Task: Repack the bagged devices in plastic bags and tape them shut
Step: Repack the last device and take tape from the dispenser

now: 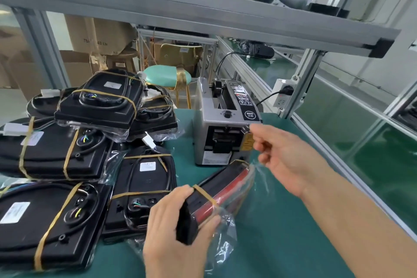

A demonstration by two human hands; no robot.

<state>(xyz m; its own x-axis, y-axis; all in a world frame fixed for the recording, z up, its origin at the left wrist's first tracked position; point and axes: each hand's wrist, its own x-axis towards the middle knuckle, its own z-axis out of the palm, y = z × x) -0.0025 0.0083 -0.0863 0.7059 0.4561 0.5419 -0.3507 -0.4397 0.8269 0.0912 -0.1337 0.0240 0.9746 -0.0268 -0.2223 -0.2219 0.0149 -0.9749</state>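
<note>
Nearest, the left hand [171, 228] grips a banded black-and-red device [212, 196] half inside a clear plastic bag [228, 230] near the desk's [282, 232] front edge; beyond, the right hand [284, 158] has its fingers [257, 140] pinching tape at the tape dispenser [222, 128].

Left hand [178, 228] grips black-and-red device [214, 196] on edge, half inside clear plastic bag [228, 232]. Right hand [286, 156] pinches something at tape dispenser [222, 124] outlet, too blurred to tell. Rubber-banded bagged devices [67, 156] piled left on green desk [282, 244].
</note>
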